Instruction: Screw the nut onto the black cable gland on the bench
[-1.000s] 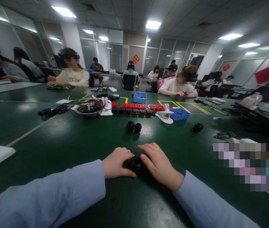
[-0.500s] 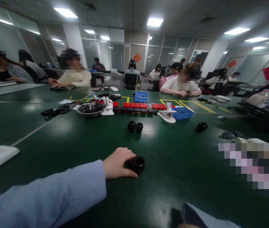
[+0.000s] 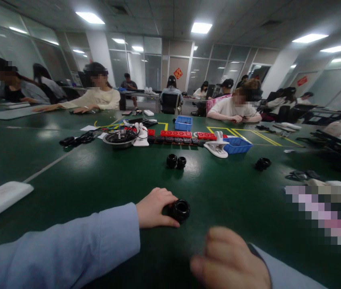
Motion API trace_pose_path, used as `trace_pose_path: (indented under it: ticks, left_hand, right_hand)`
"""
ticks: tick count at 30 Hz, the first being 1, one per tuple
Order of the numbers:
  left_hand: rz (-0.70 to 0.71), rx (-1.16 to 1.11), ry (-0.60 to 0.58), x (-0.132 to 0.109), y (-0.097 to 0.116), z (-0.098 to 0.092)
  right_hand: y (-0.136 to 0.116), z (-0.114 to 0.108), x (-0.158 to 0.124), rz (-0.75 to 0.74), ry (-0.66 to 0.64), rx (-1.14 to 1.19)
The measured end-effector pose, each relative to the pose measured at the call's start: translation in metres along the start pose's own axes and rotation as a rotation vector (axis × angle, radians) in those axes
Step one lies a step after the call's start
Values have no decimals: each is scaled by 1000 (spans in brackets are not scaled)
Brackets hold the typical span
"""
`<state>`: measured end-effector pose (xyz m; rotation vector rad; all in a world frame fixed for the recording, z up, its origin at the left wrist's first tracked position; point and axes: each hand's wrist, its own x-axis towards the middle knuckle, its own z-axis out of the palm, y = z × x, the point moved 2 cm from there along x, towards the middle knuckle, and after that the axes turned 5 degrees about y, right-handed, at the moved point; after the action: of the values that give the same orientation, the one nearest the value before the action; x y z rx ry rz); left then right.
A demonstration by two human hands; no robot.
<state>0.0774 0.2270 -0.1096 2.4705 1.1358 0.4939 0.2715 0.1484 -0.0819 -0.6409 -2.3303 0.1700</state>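
My left hand [image 3: 158, 208] rests on the green table with its thumb and fingers around the left side of a black ring-shaped part [image 3: 181, 210], whose round opening shows. My right hand [image 3: 230, 259], slightly blurred, is at the lower right, nearer to me than that part and apart from it. Its fingers are curled in, and whatever they may hold is hidden. Farther up the table two similar black parts, one larger [image 3: 172, 161] and one smaller [image 3: 181, 162], stand side by side. Another black part [image 3: 262, 163] lies off to the right.
Across the table are red socket strips [image 3: 176, 134], a metal bowl with cable [image 3: 119, 138], white clips [image 3: 217, 146] and blue bins [image 3: 237, 145]. A white object [image 3: 3, 200] lies at left. Several people sit at the far side and beyond.
My right hand has come into view from the bottom edge, with its sleeve. The whole view has shifted a little. My left hand stays at the same black part.
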Motion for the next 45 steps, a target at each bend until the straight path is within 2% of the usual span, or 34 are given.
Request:
trace_pose_path:
  ticks: [2, 3, 5, 7, 18, 25, 31, 45]
  left_hand:
    - [10, 23, 16, 0, 0, 1]
    - [10, 29, 25, 0, 0, 1]
    - [4, 27, 35, 0, -1, 1]
    - [4, 12, 37, 0, -1, 1]
    - [15, 33, 32, -1, -1, 3]
    - [12, 40, 35, 0, -1, 3]
    - [9, 14, 30, 0, -1, 2]
    - [-22, 11, 12, 0, 2, 1]
  right_hand:
    - [18, 6, 18, -85, 113, -27]
    - [26, 7, 26, -25, 210, -52]
    - [37, 12, 36, 98, 243, -71]
    - [39, 16, 39, 159, 206, -51]
    - [31, 17, 39, 254, 14, -52]
    - [30, 17, 40, 261, 12, -76]
    - [31, 19, 38, 331, 17, -81]
    - [29, 19, 38, 316, -9, -84]
